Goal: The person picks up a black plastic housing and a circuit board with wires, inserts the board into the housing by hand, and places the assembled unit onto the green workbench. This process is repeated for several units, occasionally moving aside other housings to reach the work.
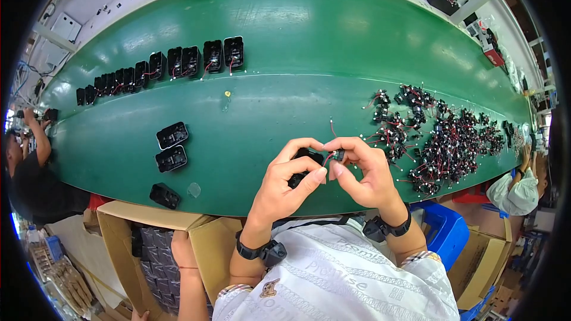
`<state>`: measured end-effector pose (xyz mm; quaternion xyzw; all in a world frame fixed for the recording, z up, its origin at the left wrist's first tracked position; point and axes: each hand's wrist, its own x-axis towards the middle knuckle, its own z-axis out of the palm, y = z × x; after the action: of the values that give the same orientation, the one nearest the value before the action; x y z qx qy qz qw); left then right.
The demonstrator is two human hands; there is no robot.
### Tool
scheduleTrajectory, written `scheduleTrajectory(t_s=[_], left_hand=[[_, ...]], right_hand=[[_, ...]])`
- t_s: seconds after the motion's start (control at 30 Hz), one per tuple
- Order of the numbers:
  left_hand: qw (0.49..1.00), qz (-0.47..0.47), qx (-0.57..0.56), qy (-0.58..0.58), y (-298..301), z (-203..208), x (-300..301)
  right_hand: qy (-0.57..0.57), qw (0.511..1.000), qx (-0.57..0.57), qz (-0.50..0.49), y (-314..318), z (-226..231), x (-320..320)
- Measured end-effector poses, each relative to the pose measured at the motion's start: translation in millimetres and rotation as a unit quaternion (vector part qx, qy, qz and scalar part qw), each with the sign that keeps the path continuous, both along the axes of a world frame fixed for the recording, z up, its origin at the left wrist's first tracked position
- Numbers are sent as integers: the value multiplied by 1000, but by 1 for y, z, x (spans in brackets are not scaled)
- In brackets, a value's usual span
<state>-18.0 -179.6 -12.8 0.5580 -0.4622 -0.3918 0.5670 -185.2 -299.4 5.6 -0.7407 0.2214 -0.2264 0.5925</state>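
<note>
My left hand [284,185] and my right hand [366,173] meet in front of me at the table's near side. Between my right thumb and fingers sits a small black-and-green part [338,155], possibly a little circuit board. A thin red wire [327,159] runs from it to my left fingertips, which pinch together there. Through the gaps of my left fingers shows a black plastic housing [308,154], largely covered; whether it is held or lies on the table cannot be seen.
A heap of small black parts with red wires [455,145] spreads at right. Open black housings [233,53] line the far left; several more [172,135] lie nearer. Below the table edge, a cardboard box [205,244] holds dark pieces, with another person's arm [185,261] in it. A blue stool [443,232] stands right.
</note>
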Motion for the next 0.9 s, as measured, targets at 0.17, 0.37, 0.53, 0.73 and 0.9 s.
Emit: scheduleTrajectory(t_s=[0.17, 0.37, 0.53, 0.73, 0.9], left_hand=[[996, 61, -20, -57, 4, 6, -4], [986, 112, 0, -127, -1, 17, -20], [980, 135, -22, -144, -1, 17, -17], [987, 114, -50, -105, 4, 16, -8], [994, 75, -68, 29, 3, 4, -8]], right_hand=[[29, 995, -92, -13, -5, 0, 2], [66, 961, -267, -36, -4, -2, 3], [70, 965, -239, -83, -2, 0, 4], [-82, 973, 206, -66, 1, 1, -3], [-137, 943, 301, -37, -3, -5, -6]])
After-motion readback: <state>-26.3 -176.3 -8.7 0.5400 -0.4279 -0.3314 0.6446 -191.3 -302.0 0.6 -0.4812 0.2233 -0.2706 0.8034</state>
